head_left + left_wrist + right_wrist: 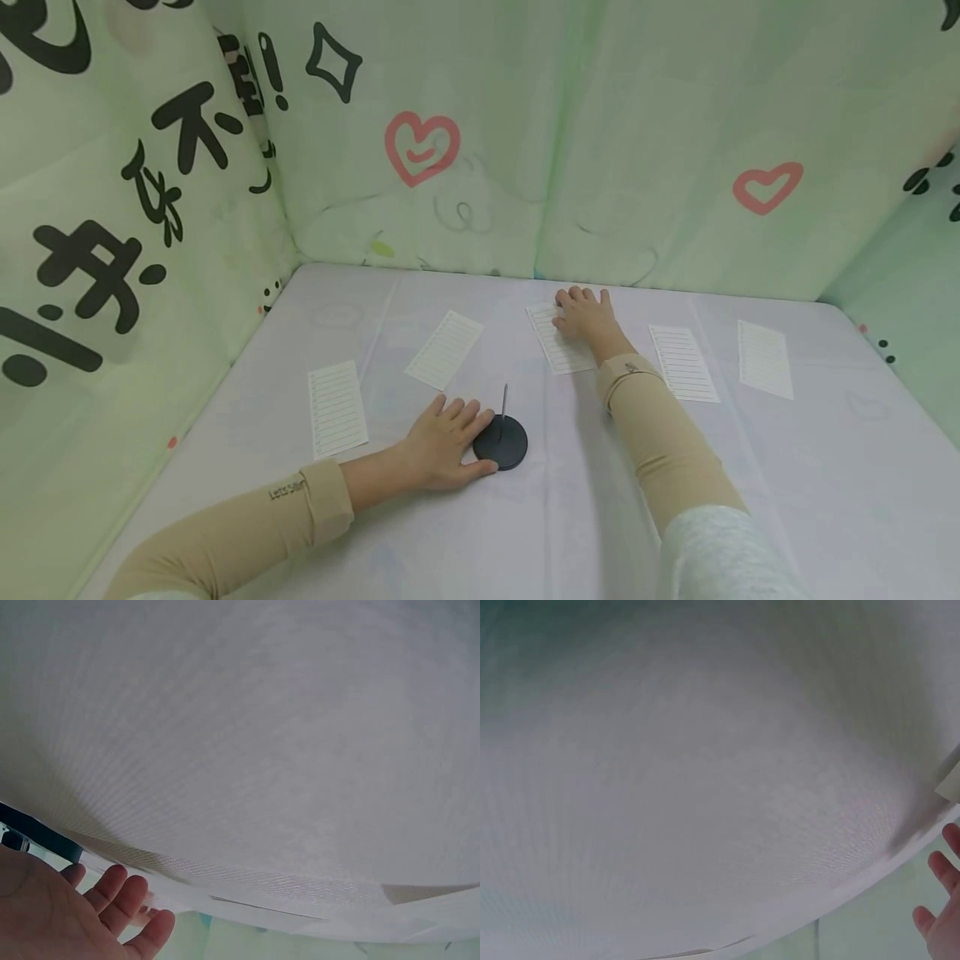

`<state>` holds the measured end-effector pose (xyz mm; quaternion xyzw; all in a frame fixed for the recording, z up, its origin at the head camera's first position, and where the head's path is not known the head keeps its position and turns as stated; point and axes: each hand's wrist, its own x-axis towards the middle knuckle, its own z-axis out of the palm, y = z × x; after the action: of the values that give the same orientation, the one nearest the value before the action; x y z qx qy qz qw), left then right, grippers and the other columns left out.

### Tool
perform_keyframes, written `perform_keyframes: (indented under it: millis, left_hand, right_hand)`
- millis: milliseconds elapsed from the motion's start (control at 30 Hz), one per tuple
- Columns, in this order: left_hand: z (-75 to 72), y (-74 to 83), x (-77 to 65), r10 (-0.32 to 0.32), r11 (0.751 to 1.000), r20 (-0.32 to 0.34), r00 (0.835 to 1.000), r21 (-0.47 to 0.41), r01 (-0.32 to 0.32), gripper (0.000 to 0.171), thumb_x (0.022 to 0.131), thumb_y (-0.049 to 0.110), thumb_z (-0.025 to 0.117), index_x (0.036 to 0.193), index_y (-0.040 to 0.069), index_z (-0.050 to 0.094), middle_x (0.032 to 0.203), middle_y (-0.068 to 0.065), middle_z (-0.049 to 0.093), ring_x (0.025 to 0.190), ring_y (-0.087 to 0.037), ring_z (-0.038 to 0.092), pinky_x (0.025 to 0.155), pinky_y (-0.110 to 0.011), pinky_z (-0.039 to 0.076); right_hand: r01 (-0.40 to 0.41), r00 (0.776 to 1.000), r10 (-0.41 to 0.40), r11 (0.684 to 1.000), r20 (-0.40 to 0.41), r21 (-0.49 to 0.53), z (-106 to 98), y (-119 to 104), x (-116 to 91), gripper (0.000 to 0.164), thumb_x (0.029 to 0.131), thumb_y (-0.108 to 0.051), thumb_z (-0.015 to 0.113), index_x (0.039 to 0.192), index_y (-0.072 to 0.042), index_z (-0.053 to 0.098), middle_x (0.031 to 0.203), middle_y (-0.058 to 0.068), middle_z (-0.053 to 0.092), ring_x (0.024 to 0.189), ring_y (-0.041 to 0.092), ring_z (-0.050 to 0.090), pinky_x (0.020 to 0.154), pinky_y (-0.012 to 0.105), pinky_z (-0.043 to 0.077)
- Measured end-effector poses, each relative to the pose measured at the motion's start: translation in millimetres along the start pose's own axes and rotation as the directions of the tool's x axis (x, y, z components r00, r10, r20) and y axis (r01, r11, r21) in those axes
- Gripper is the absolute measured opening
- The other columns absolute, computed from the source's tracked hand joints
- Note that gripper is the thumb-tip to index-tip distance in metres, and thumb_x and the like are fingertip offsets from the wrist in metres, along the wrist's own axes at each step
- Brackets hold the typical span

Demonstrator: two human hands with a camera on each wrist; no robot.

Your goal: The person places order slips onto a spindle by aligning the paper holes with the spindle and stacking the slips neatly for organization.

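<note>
A receipt spike, a thin metal pin on a round black base [504,454], stands upright near the middle of the table. My left hand [444,446] lies spread at its left side, with index finger and thumb at the base's rim. Toward the table's back, my right hand [587,321] rests palm down over a lined paper slip [558,350], its fingers spread past the slip's top edge. Part of that slip is hidden under the hand. In the left wrist view the left hand's fingers [124,900] look extended and slightly bent; the right wrist view catches only some right fingertips [943,870].
Several more lined slips lie flat: one far left [337,408], a tilted slip [445,350] left of centre, a slip [684,362] beside the right forearm, and a slip [765,358] farther right. Green printed curtains [637,125] surround the white table [847,500] at the back and sides.
</note>
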<state>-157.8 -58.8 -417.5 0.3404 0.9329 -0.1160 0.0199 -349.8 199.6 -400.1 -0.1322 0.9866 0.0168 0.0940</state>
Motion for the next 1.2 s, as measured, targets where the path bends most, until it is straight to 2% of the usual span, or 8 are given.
perform_keyframes:
  millis: [233, 367, 433, 600, 633, 733, 1033, 1200]
  left_hand:
    - [-0.2, 0.6, -0.5, -0.001, 1.0, 0.007, 1.0, 0.005, 0.001, 0.072, 0.089, 0.065, 0.026, 0.142, 0.017, 0.031, 0.141, -0.002, 0.038, 0.128, -0.02, 0.034, 0.107, -0.043, 0.023]
    - [-0.6, 0.4, -2.5, 0.008, 1.0, -0.024, 1.0, -0.001, -0.008, 0.07, 0.09, 0.064, 0.025, 0.141, 0.016, 0.033, 0.139, -0.003, 0.04, 0.126, -0.02, 0.035, 0.106, -0.042, 0.024]
    - [4.7, -0.4, -2.2, 0.015, 1.0, -0.057, 0.998, 0.001, -0.015, 0.071, 0.09, 0.064, 0.02, 0.141, 0.016, 0.031, 0.138, -0.002, 0.04, 0.125, -0.02, 0.035, 0.107, -0.042, 0.022]
    - [3.3, 0.0, -3.3, 0.017, 1.0, -0.067, 0.998, 0.003, -0.017, 0.071, 0.09, 0.064, 0.021, 0.141, 0.016, 0.031, 0.137, -0.003, 0.041, 0.124, -0.02, 0.036, 0.106, -0.042, 0.023]
    - [-2.7, 1.0, -4.8, 0.015, 1.0, -0.045, 0.999, 0.005, -0.015, 0.07, 0.09, 0.063, 0.025, 0.14, 0.015, 0.034, 0.137, -0.003, 0.041, 0.124, -0.02, 0.036, 0.106, -0.042, 0.024]
    - [-0.4, 1.6, -2.9, 0.008, 1.0, -0.026, 1.0, 0.013, -0.008, 0.07, 0.09, 0.064, 0.027, 0.141, 0.016, 0.033, 0.139, -0.003, 0.04, 0.125, -0.02, 0.036, 0.106, -0.043, 0.025]
    - [-0.8, 2.0, -1.4, -0.001, 1.0, -0.001, 1.0, 0.02, 0.001, 0.071, 0.089, 0.065, 0.026, 0.142, 0.017, 0.031, 0.14, -0.002, 0.039, 0.126, -0.02, 0.035, 0.106, -0.043, 0.024]
    - [-0.2, 2.0, -1.3, 0.002, 1.0, -0.008, 1.0, 0.008, -0.001, 0.071, 0.089, 0.064, 0.026, 0.141, 0.016, 0.031, 0.14, -0.003, 0.039, 0.126, -0.02, 0.035, 0.106, -0.043, 0.024]
  right_hand:
    - [0.025, 0.999, -0.025, 1.0, -0.041, 0.011, -0.9, 0.1, 2.8, 0.033, 0.093, -0.029, 0.046, 0.116, -0.006, 0.038, 0.131, 0.017, 0.034, 0.125, 0.037, 0.029, 0.103, 0.061, 0.01]
    - [0.035, 0.998, -0.034, 0.999, -0.059, 0.006, -1.3, -1.1, 3.3, 0.03, 0.092, -0.027, 0.049, 0.111, -0.006, 0.038, 0.127, 0.017, 0.035, 0.124, 0.037, 0.03, 0.103, 0.06, 0.011]
    - [0.037, 0.997, -0.037, 0.999, -0.064, 0.001, -1.8, -1.5, 3.6, 0.029, 0.092, -0.026, 0.05, 0.109, -0.007, 0.038, 0.125, 0.016, 0.036, 0.123, 0.037, 0.031, 0.103, 0.06, 0.013]
    - [0.056, 0.996, -0.058, 0.998, -0.074, -0.035, -3.4, -2.9, 3.9, 0.036, 0.091, -0.026, 0.051, 0.117, -0.005, 0.038, 0.127, 0.018, 0.038, 0.123, 0.039, 0.032, 0.102, 0.059, 0.016]
    - [0.059, 0.995, -0.062, 0.997, -0.075, -0.042, -3.5, -3.0, 4.1, 0.037, 0.09, -0.025, 0.051, 0.119, -0.004, 0.039, 0.127, 0.018, 0.039, 0.123, 0.039, 0.033, 0.102, 0.06, 0.017]
    - [0.065, 0.995, -0.07, 0.996, -0.076, -0.058, -4.0, -3.2, 4.5, 0.04, 0.09, -0.026, 0.052, 0.121, -0.005, 0.04, 0.127, 0.018, 0.04, 0.124, 0.039, 0.033, 0.102, 0.06, 0.018]
    - [0.101, 0.99, -0.108, 0.992, -0.087, -0.081, -4.1, -4.4, 4.0, 0.033, 0.093, -0.023, 0.046, 0.122, -0.008, 0.044, 0.124, 0.017, 0.043, 0.121, 0.039, 0.037, 0.101, 0.062, 0.018]
    - [0.088, 0.991, -0.094, 0.994, -0.1, -0.062, -3.1, -4.2, 5.5, 0.032, 0.094, -0.024, 0.042, 0.12, -0.006, 0.044, 0.123, 0.016, 0.044, 0.119, 0.038, 0.038, 0.1, 0.06, 0.02]
